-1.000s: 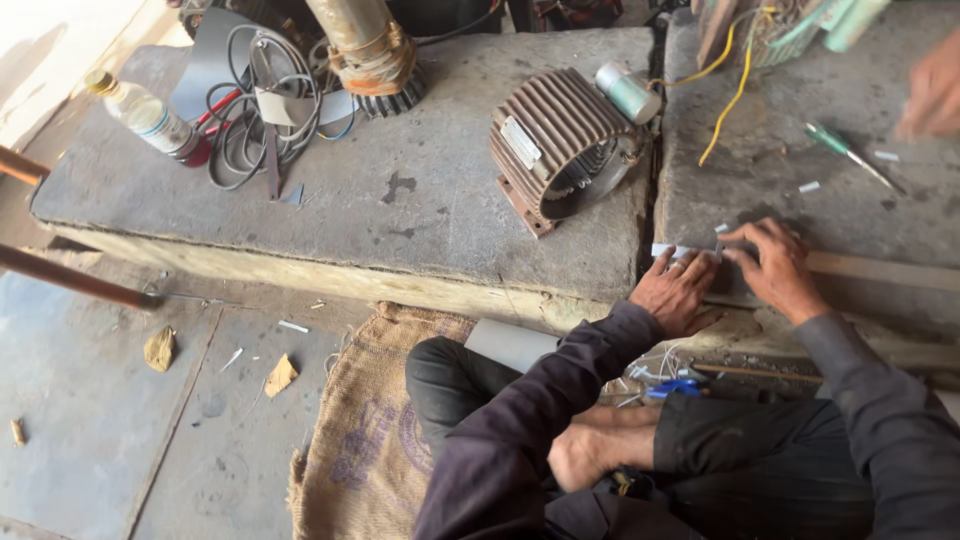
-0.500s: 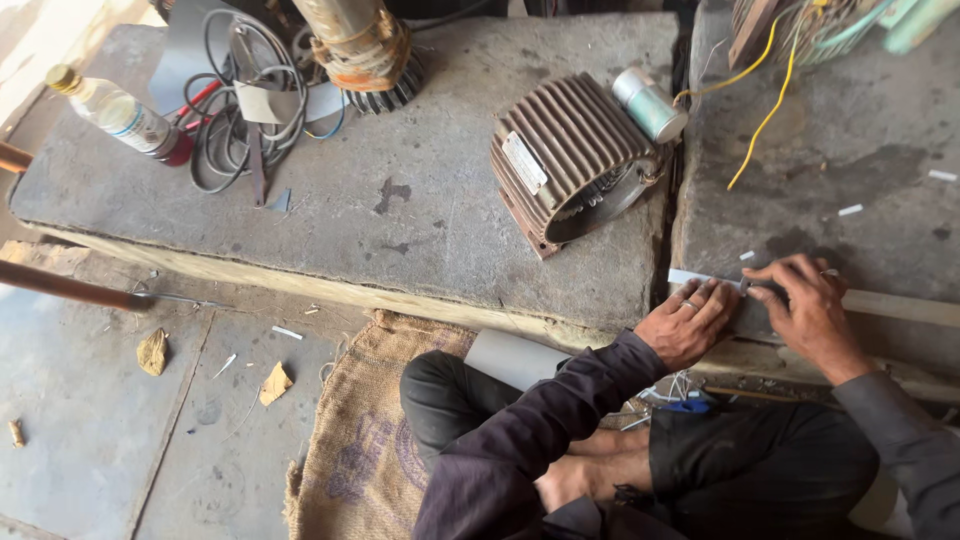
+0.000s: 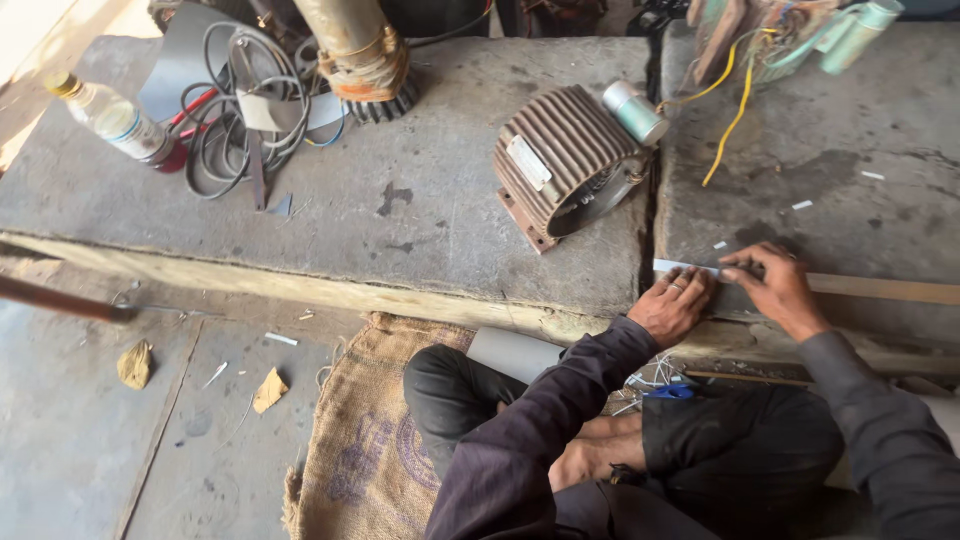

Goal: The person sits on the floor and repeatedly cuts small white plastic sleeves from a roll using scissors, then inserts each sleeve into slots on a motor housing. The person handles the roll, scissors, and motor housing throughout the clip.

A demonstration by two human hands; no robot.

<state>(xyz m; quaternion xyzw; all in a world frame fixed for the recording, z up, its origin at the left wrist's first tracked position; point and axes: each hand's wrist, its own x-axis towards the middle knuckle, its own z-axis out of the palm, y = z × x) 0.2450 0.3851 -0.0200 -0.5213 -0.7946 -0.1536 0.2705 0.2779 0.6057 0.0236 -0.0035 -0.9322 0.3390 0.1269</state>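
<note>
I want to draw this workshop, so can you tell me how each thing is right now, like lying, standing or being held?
Left hand: flat, fingers pressing on the white strip.
Right hand: pinching at the white strip, resting on the wooden stick.
White strip: lying flat, held down.
Wooden stick: lying flat.
Ribbed motor casing: tipped on its side, open end showing.
Plastic bottle: lying down, capped.
Cables: coiled loosely.
Burlap sack: spread on the floor.
</note>
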